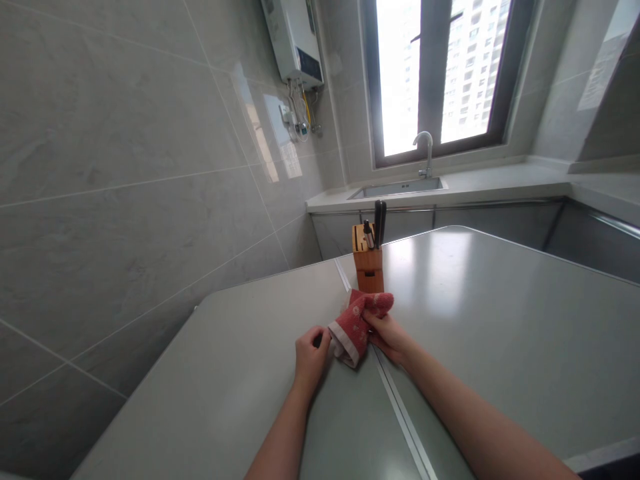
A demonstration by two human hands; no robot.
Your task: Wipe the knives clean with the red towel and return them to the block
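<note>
Near the middle of the table, my left hand is closed around a black handle, of which only a dark end shows. It matches the dark handles in the knife block, but whatever extends from it is hidden. My right hand grips a red towel with a pale border and light pattern, bunched up between the hands. The towel's pale edge lies close to the left fingers. Just behind the towel stands a wooden knife block, holding black-handled knives and a smaller dark-topped tool.
The pale grey table has a light seam strip running through it. Beyond are a counter with a sink, a faucet and a window. A water heater hangs on the tiled wall.
</note>
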